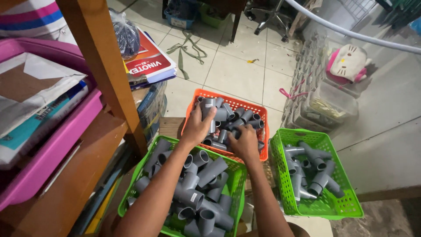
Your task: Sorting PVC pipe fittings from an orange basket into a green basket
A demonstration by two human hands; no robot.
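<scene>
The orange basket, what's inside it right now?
The orange basket holds grey pipe fittings, mostly elbows. The left hand grips one, and the right hand reaches among them. The hands cover the fittings beneath, and the basket's floor is hidden.

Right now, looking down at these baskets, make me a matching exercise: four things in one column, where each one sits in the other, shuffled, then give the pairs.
Things
1. orange basket
2. left hand
3. right hand
4. pink tray

Places
A. on the wooden shelf at the left
B. gripping an upright grey pipe fitting
C. farthest from the camera, between and beyond two green baskets
D. palm down on the fittings in the orange basket

Pairs: 1-C, 2-B, 3-D, 4-A
</scene>
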